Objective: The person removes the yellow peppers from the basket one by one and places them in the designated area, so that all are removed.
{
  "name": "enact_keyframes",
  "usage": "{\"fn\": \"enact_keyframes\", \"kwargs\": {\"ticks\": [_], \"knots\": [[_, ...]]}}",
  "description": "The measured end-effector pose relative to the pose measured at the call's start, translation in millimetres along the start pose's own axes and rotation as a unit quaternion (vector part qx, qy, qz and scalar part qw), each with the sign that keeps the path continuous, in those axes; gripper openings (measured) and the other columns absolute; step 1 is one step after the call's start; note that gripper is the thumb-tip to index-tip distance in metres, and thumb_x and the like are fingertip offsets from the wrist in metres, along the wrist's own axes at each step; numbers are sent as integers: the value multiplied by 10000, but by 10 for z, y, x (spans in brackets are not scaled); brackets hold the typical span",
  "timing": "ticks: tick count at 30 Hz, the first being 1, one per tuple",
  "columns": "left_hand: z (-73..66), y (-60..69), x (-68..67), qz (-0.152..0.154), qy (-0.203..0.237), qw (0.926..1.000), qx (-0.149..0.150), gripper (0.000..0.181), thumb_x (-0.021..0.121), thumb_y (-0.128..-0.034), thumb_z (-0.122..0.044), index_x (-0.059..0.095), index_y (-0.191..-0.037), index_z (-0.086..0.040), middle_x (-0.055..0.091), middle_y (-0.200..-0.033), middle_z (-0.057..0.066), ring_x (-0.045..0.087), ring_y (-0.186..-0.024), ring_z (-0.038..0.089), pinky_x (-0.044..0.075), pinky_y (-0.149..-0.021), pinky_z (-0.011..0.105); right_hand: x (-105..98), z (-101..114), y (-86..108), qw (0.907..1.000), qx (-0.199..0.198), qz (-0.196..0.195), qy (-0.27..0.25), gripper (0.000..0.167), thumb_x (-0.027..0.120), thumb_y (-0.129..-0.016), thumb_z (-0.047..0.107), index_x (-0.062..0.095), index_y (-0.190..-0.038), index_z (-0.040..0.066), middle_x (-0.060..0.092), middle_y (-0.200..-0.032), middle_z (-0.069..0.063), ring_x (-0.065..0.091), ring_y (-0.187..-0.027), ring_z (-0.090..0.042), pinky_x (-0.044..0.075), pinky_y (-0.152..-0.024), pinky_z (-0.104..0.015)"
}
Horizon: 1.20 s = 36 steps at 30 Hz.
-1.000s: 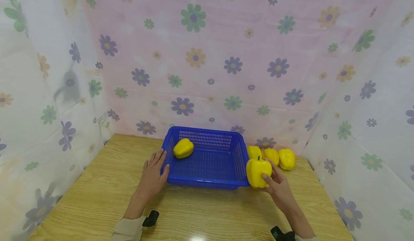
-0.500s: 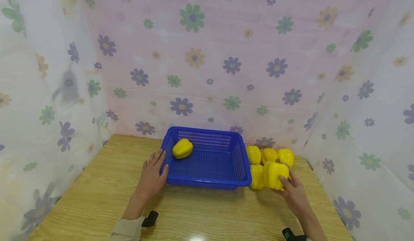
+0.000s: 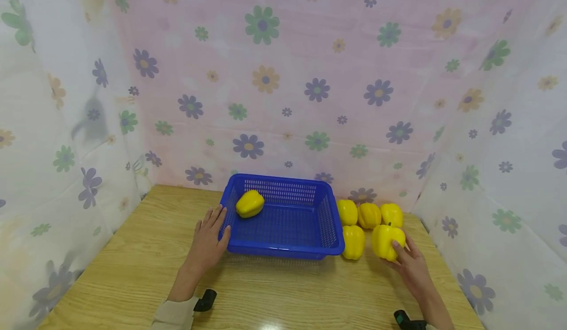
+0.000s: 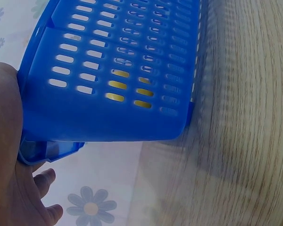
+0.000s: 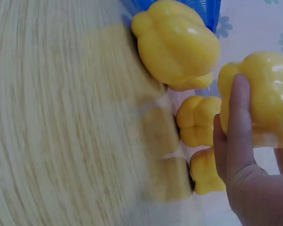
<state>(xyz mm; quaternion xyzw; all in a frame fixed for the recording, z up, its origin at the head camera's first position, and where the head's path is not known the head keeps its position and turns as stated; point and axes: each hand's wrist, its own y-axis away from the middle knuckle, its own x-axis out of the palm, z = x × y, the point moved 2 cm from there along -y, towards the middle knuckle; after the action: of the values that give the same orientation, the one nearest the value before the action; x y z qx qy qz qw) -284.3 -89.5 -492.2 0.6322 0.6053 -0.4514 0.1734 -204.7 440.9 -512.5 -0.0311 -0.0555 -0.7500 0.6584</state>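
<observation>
My right hand (image 3: pixel 412 266) pinches a yellow bell pepper (image 3: pixel 388 242), its stem upward, to the right of the basket. In the right wrist view this bell pepper (image 5: pixel 269 94) is off the wooden surface, between thumb and fingers. A blue perforated plastic basket (image 3: pixel 283 251) stands at the middle of the table, with one yellow bell pepper (image 3: pixel 250 204) inside near its far left corner. My left hand (image 3: pixel 208 241) rests on the basket's left rim, fingers extended. The left wrist view shows the basket's wall (image 4: pixel 99 122) beside that hand, with yellow showing through the slots.
Right of the basket, several yellow bell peppers sit on the table (image 3: pixel 283 295): one at the front (image 3: pixel 353 242), others behind it, including the bell pepper farthest right (image 3: pixel 392 215). A flower-patterned cloth (image 3: pixel 288 74) rises behind the table and at both sides.
My right hand has moved right, away from the basket, with the bell pepper in its grip. The front bell pepper beside the basket has come into view. My left hand stays on the rim.
</observation>
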Motion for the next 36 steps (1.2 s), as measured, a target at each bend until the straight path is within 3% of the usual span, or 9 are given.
{"fn": "enact_keyframes", "kwargs": {"ticks": [8, 12, 14, 17, 22, 30, 36], "knots": [[-5, 6, -3, -79, -28, 9999, 75, 570, 499, -1065, -230, 363, -1555, 28, 306, -1639, 213, 227, -1513, 479, 161, -1164, 733, -118, -62, -72, 9956, 233, -73, 905, 765, 464, -1091, 314, -21, -1648, 113, 536, -1168, 237, 665, -998, 10, 606, -875, -362], [0, 13, -2, -117, -21, 9999, 105, 568, 498, -1063, -232, 371, -1552, 29, 316, -1634, 216, 236, -1508, 484, 169, -1159, 737, -147, -78, -122, 9910, 382, -89, 1282, 768, 463, -1088, 348, -5, -1650, 113, 485, -1374, -65, 657, -982, 17, 606, -879, -384], [3, 15, 1, -131, -11, 9998, 114, 568, 507, -1057, -225, 378, -1548, 30, 324, -1630, 218, 242, -1504, 487, 173, -1156, 739, -150, -81, -142, 9886, 433, -28, 1440, 767, 452, -1091, 355, -14, -1647, 106, 376, -1482, -238, 648, -978, 26, 605, -881, -390], [14, 10, 10, -109, 0, 9999, 96, 573, 513, -1055, -224, 373, -1552, 25, 319, -1634, 212, 238, -1508, 483, 170, -1159, 735, -146, -78, -170, 9867, 460, 121, 1553, 756, 436, -1099, 345, -19, -1643, 86, 217, -1566, -356, 633, -984, 28, 603, -885, -399], [35, -2, 24, -43, 53, 10000, 58, 583, 514, -1061, -234, 354, -1564, 11, 297, -1647, 196, 214, -1521, 468, 153, -1170, 727, -128, -61, -219, 9847, 389, 296, 1675, 719, 442, -1102, 308, 42, -1640, 49, 222, -1553, -383, 633, -1008, -29, 609, -867, -408], [39, -2, 23, -51, 75, 9999, 60, 582, 524, -1056, -226, 360, -1563, 8, 299, -1646, 195, 215, -1522, 464, 159, -1169, 727, -103, -28, -316, 9771, 290, 570, 2029, 639, 454, -1103, 247, 153, -1613, 7, 288, -1494, -366, 628, -1078, -223, 616, -838, -443], [49, -7, 26, 8, 90, 9999, 44, 581, 499, -1065, -249, 352, -1569, 0, 286, -1654, 185, 202, -1530, 453, 151, -1173, 724, -71, 17, -361, 9651, 332, 646, 2515, 693, 515, -1081, 252, 160, -1611, -18, 220, -1582, -342, 613, -1144, -287, 622, -812, -436]]}}
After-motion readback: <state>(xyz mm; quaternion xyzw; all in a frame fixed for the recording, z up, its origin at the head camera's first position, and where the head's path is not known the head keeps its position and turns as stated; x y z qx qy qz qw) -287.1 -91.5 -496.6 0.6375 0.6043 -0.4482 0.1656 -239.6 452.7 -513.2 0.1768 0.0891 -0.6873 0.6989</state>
